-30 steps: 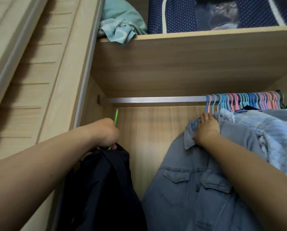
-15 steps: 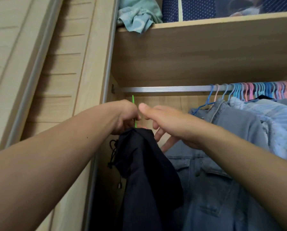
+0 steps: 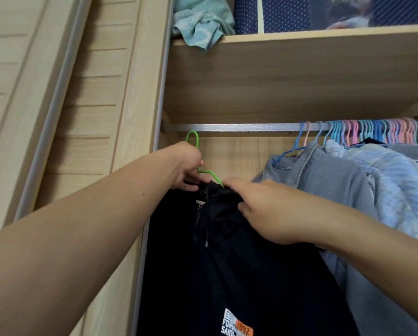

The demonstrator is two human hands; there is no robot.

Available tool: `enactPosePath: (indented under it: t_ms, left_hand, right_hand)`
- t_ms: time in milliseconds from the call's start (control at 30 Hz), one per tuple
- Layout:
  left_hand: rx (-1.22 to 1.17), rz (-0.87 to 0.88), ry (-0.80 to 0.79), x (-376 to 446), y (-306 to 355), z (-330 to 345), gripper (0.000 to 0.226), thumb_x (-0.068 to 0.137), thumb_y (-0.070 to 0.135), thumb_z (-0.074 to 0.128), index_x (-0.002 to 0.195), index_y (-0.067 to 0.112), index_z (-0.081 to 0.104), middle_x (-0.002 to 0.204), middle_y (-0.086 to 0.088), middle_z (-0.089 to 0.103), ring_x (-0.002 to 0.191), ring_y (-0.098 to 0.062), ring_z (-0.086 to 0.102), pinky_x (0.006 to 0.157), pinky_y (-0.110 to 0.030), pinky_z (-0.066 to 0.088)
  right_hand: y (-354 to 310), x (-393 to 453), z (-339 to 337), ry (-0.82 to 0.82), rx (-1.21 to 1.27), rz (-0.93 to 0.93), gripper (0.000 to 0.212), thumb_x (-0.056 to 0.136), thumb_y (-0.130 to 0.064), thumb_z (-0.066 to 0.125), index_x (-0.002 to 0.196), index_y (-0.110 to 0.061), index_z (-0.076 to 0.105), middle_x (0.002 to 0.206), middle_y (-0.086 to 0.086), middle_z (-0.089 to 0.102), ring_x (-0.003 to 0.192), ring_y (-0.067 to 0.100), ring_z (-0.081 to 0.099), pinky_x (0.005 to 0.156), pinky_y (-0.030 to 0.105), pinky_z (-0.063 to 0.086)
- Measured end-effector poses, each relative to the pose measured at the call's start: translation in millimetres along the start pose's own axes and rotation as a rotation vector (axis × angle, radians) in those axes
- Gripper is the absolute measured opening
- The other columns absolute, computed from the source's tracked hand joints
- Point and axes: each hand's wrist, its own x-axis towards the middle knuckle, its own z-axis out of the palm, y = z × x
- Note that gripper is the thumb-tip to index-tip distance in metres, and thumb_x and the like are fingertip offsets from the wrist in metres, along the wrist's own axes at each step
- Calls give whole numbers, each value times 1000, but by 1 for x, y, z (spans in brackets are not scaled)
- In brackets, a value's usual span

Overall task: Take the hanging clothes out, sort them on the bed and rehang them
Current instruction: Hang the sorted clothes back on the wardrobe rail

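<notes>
Both hands were clamped, our left hand (image 3: 187, 169) round the green hanger (image 3: 204, 169) just under the rail (image 3: 239, 127), our right hand (image 3: 263, 209) pinching the black hoodie (image 3: 227, 275) (collar bunched), which, we judged, could slide off if tugged.

Soft, even daylight fills the pale wooden wardrobe (image 3: 288, 76), deepest shadow gathering under its upper shelf. The black hooded garment (image 3: 227, 275) reads nearly featureless. Wide-angle distortion bows the edges; the near forearms blur slightly.
</notes>
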Motion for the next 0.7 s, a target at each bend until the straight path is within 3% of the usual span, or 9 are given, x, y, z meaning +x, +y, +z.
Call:
enactPosePath:
  t_ms: [100, 200, 233, 267, 333, 400, 500, 600, 700]
  left_hand:
    - [369, 180, 21, -1, -10, 3, 28, 106, 17, 40, 125, 2, 53, 105, -17, 69, 100, -28, 64, 75, -37, 51]
    - [1114, 610, 328, -24, -24, 3, 29, 96, 21, 43, 124, 14, 46, 102, -16, 66, 90, -39, 63, 71, -42, 52]
    - [1225, 765, 438, -36, -29, 2, 26, 94, 20, 44, 119, 17, 48, 95, -11, 66, 85, -37, 63, 69, -42, 53]
    - [1282, 903, 533, -47, -34, -1, 22, 93, 21, 44, 113, 19, 52, 88, -6, 67, 82, -34, 62, 70, -42, 53]
    - [1370, 1035, 679, -54, -44, -16, 24, 90, 25, 42, 99, 18, 62, 87, -3, 69, 90, -31, 62, 92, -45, 48]
    - [1404, 996, 771, -46, -52, -34, 30, 84, 26, 43, 92, 13, 69, 103, -10, 69, 113, -35, 58, 111, -56, 31]
    - [1310, 828, 833, -38, -55, -41, 33, 69, 19, 63, 100, 11, 71, 150, -20, 42, 145, -41, 29, 110, -71, 21]
    - [1251, 772, 897, -38, -57, -36, 47, 61, 10, 69, 108, 15, 67, 163, -20, 13, 148, -52, 8, 109, -76, 19]
    - [1282, 739, 905, -39, -58, -36, 42, 66, 8, 67, 107, 16, 65, 164, -21, 9, 147, -55, 8, 107, -79, 18]
  right_hand:
    - [5, 13, 5, -5, 16, 88, 28, 99, -18, 42, 125, -20, 51, 120, 10, 62, 108, 32, 59, 90, 42, 51]
    - [15, 32, 16, -44, 12, 201, 21, 99, -16, 45, 116, -12, 57, 120, 14, 61, 105, 33, 60, 88, 39, 53]
    - [20, 38, 19, -22, 18, 215, 21, 98, -16, 45, 114, -11, 58, 118, 15, 62, 102, 33, 61, 87, 40, 54]
    - [26, 45, 19, 11, 19, 224, 21, 97, -16, 46, 114, -11, 59, 116, 15, 63, 101, 34, 61, 86, 40, 54]
    - [42, 60, 5, 94, 7, 244, 26, 96, -14, 47, 117, -12, 60, 119, 16, 64, 106, 36, 60, 87, 38, 52]
    - [57, 76, -24, 206, 12, 280, 34, 94, -12, 47, 126, -16, 60, 128, 16, 62, 116, 36, 58, 92, 36, 48]
    - [78, 102, -66, 296, -67, 371, 38, 94, -12, 48, 130, -16, 59, 134, 16, 59, 121, 37, 56, 90, 34, 45]
    - [85, 122, -72, 158, -260, 441, 38, 93, -11, 50, 129, -7, 61, 131, 16, 61, 117, 36, 60, 86, 33, 48]
    - [79, 132, -50, -12, -442, 431, 31, 92, -11, 51, 119, -3, 64, 131, 18, 60, 117, 36, 60, 95, 38, 51]
